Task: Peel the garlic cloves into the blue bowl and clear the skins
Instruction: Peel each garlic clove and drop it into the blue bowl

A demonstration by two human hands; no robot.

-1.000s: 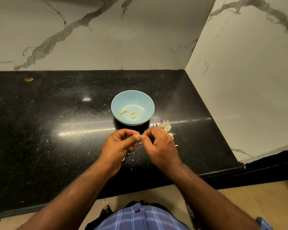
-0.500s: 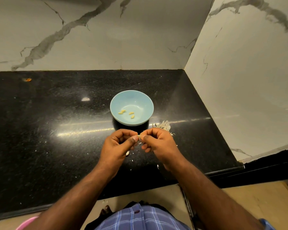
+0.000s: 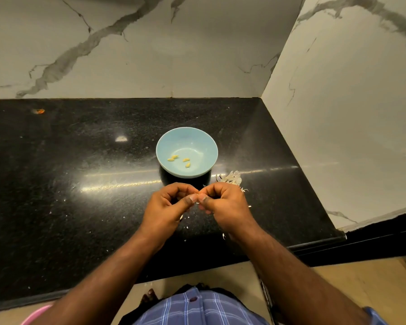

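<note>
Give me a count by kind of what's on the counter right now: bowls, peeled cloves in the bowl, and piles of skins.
Blue bowl: 1
Peeled garlic cloves in the bowl: 4
Pile of skins right of the bowl: 1
Total: 6
Whatever the left hand and right hand pinch is hidden, so it is not counted.

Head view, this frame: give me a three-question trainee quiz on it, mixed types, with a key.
1. True or false: the bowl is empty.
2. How many peeled cloves lie in the bowl? A) one B) four C) nine
3. Fill in: the pile of skins lies on the counter to the bowl's ____.

Key: 1 false; 2 B; 3 right, just beyond the right hand, whose fingertips meet the left hand.
</note>
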